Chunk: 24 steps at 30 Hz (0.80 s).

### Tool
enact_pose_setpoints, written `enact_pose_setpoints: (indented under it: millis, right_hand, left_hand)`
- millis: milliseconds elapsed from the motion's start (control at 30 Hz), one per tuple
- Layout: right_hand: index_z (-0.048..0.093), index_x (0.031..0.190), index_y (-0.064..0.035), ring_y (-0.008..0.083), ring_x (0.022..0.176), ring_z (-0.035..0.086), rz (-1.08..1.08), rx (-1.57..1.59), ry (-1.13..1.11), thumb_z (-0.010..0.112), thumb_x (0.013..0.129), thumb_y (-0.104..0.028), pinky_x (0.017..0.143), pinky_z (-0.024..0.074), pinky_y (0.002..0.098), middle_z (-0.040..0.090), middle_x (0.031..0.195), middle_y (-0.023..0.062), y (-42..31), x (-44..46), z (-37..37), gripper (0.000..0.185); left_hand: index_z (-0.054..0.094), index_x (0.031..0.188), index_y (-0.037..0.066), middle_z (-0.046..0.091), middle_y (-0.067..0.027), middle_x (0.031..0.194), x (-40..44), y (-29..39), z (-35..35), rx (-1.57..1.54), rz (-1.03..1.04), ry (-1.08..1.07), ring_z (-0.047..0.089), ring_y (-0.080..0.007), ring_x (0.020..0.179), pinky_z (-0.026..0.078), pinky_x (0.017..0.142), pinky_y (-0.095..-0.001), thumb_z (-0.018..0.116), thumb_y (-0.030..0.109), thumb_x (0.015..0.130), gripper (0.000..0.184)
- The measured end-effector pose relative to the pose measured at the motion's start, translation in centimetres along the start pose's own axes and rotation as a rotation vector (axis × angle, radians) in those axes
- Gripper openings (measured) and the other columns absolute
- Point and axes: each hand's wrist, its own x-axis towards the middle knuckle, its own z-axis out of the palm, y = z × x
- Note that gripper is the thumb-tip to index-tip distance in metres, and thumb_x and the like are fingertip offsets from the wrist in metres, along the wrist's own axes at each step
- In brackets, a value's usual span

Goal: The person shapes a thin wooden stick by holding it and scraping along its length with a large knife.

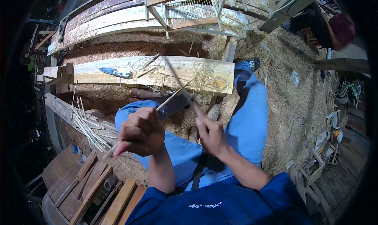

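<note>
My left hand (141,132) is closed in a fist round a thin pale stick (170,99), which slants up to the right out of it. My right hand (212,133) grips a long knife (179,78), its blade blurred and pointing up to the left. The blade crosses the stick near the stick's upper end, above my lap. Beyond both hands lies a wooden plank (153,71) with shavings on it. A blue-handled tool (115,72) rests on the plank's left part.
A bundle of thin sticks (88,128) lies at the left. Behind the plank, a wooden frame with strings (189,10) sits on another bench. Wooden slats (118,201) stand at the lower left. Another person (315,26) is at the upper right.
</note>
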Motion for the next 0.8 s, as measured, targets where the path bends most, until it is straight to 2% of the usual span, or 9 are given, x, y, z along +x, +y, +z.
enact_pose_setpoints:
  millis: [100,200,333,433,467,500,600,700,800]
  right_hand:
    - [0.05,0.144,-0.0021,0.028,0.064,0.064,-0.117,0.038,-0.062,0.047,0.102,-0.017,0.063,0.0488,0.0372,0.062,0.076,0.023,0.1,-1.0,0.4,0.045]
    - [0.05,0.143,-0.0008,0.0215,0.06,0.061,0.251,0.014,-0.054,0.046,0.101,-0.016,0.063,0.0496,0.0349,0.063,0.08,0.0248,1.3,1.0,-0.3,0.045]
    - [0.051,0.144,-0.0029,0.0236,0.058,0.06,0.151,0.037,0.027,0.046,0.101,-0.017,0.061,0.0488,0.0364,0.061,0.076,0.0249,1.2,0.8,0.2,0.045]
    - [0.047,0.147,-0.0078,0.0361,0.077,0.07,-0.134,0.049,0.038,0.044,0.104,-0.024,0.07,0.0523,0.0438,0.068,0.085,0.0247,1.2,0.5,0.6,0.046]
    - [0.049,0.144,-0.0002,0.0302,0.073,0.07,0.254,-0.008,-0.101,0.046,0.102,-0.019,0.069,0.052,0.0379,0.067,0.112,0.0299,0.9,1.0,-0.2,0.045]
    - [0.049,0.144,-0.0009,0.0312,0.071,0.068,0.146,0.075,0.08,0.047,0.102,-0.017,0.068,0.0516,0.0382,0.067,0.107,0.0298,3.6,1.2,0.9,0.045]
    - [0.048,0.144,-0.0003,0.0282,0.068,0.067,0.168,-0.025,0.025,0.047,0.102,-0.015,0.066,0.0505,0.0377,0.067,0.103,0.0289,2.4,1.2,0.0,0.044]
    - [0.048,0.145,-0.0027,0.0231,0.062,0.062,-0.087,-0.035,0.009,0.046,0.103,-0.015,0.062,0.0484,0.0377,0.067,0.089,0.0256,1.8,0.6,0.4,0.044]
    - [0.045,0.148,-0.0064,0.0303,0.064,0.069,0.352,-0.01,-0.052,0.048,0.104,-0.018,0.064,0.0525,0.0384,0.069,0.09,0.0266,3.5,2.2,-0.1,0.047]
  left_hand:
    - [0.03,0.055,0.01,0.022,0.0037,0.048,0.0,-0.1,0.6,0.042,-0.004,-0.073,0.019,-0.0088,0.037,0.013,0.039,-0.028,0.039,0.068,0.098,0.072]
    - [0.032,0.057,0.01,0.021,0.0032,0.047,-0.4,0.3,0.3,0.055,-0.016,-0.03,0.018,-0.0093,0.038,0.013,0.04,-0.0288,0.039,0.068,0.098,0.071]
    - [0.035,0.059,0.009,0.021,0.0032,0.047,0.0,-0.2,0.7,0.036,-0.013,-0.089,0.018,-0.0093,0.038,0.013,0.04,-0.0285,0.039,0.067,0.098,0.07]
    - [0.035,0.058,0.009,0.021,0.0031,0.047,-0.2,-0.1,1.1,0.069,-0.029,-0.066,0.018,-0.0094,0.037,0.013,0.039,-0.0283,0.039,0.067,0.098,0.07]
    - [0.035,0.058,0.009,0.021,0.003,0.046,0.0,-0.3,1.3,0.067,-0.022,-0.025,0.018,-0.0094,0.037,0.014,0.039,-0.0281,0.038,0.067,0.098,0.071]
    - [0.035,0.058,0.009,0.021,0.003,0.046,0.2,-0.2,1.2,0.062,-0.013,-0.029,0.018,-0.0094,0.037,0.014,0.039,-0.0281,0.038,0.067,0.098,0.071]
    - [0.036,0.058,0.009,0.022,0.0031,0.046,0.3,-0.4,1.0,0.04,-0.008,-0.119,0.018,-0.009,0.037,0.014,0.039,-0.0278,0.038,0.068,0.098,0.071]
    - [0.036,0.058,0.009,0.022,0.0031,0.046,0.5,-0.6,1.4,0.057,-0.006,-0.124,0.019,-0.009,0.037,0.014,0.039,-0.0277,0.038,0.068,0.098,0.072]
    - [0.037,0.057,0.008,0.023,0.0027,0.046,0.5,-0.4,1.1,0.036,-0.027,-0.064,0.019,-0.009,0.037,0.015,0.039,-0.0274,0.038,0.069,0.097,0.073]
